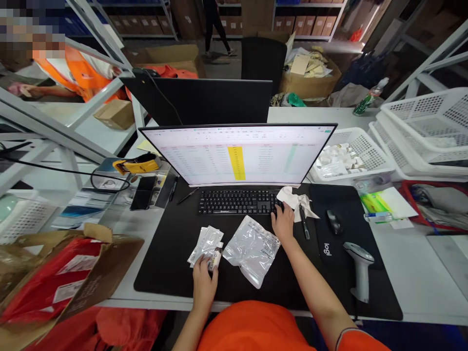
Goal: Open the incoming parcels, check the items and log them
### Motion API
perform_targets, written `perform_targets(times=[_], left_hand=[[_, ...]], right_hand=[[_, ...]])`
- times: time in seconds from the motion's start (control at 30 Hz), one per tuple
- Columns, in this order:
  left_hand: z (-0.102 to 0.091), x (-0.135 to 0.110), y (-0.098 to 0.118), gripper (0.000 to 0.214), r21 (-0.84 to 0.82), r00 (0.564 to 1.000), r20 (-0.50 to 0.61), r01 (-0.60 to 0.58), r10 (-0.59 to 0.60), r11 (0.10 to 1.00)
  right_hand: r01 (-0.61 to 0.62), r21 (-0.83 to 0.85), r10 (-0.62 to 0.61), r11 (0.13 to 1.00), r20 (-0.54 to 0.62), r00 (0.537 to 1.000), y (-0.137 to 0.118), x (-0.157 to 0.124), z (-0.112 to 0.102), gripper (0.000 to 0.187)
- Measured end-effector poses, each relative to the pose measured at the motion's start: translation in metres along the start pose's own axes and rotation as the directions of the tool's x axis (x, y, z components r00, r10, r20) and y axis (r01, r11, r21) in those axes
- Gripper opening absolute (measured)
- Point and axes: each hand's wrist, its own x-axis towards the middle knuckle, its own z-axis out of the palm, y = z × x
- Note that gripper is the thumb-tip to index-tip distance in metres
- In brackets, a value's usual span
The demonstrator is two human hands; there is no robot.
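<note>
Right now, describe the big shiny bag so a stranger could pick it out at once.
Below the wide curved monitor lies a black desk mat. On it, in front of the keyboard, sits a crinkled silver plastic bag between the left hand and the right hand. It is much bigger than the narrow packets under the left hand.

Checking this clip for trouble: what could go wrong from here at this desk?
The left hand grips a small bottle just over loose white sachets, so it might slip and scatter them. The right hand sits at the edge of the keyboard, by a crumpled white wrapper; it could press keys by accident and alter the on-screen spreadsheet.
</note>
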Motion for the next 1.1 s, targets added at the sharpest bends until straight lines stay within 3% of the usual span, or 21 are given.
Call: perform_targets(times=[0.1,0.23,0.33,0.43,0.7,0.87,1.1], left_hand=[[-0.002,0.000,0.000,0.038,0.010,1.000,-0.013,-0.003,0.003,1.000],[-0.003,-0.002,-0.002,0.038,0.013,1.000,-0.018,-0.002,0.002,1.000],[-0.002,-0.005,-0.004,0.038,0.010,1.000,-0.017,0.001,-0.001,1.000],[0.000,-0.006,-0.002,0.038,0.001,1.000,-0.008,0.012,-0.012,1.000],[0.003,-0.012,0.007,0.037,-0.008,0.999,-0.036,-0.002,0.001,1.000],[0.005,-0.020,0.005,0.039,-0.034,1.000,0.010,0.003,-0.003,0.999],[0.007,-0.024,0.004,0.037,-0.070,0.995,0.054,0.088,-0.085,0.994]], right_hand=[[-0.046,-0.036,0.043,0.998,-0.073,0.996,0.030,-0.004,-0.017,0.041],[-0.275,-0.118,0.248,0.954,-0.202,0.948,0.108,-0.014,-0.049,0.045],[-0.364,-0.208,0.328,0.908,-0.190,0.925,0.164,-0.024,-0.067,0.053],[-0.386,-0.252,0.363,0.887,-0.134,0.922,0.195,-0.034,-0.073,0.059],[-0.267,-0.288,0.219,0.920,-0.188,0.958,0.204,-0.048,-0.057,0.051],[-0.234,-0.337,0.182,0.912,-0.180,0.967,0.207,-0.050,-0.056,0.045],[-0.193,-0.328,0.128,0.925,-0.211,0.969,0.213,-0.053,-0.050,0.046]])
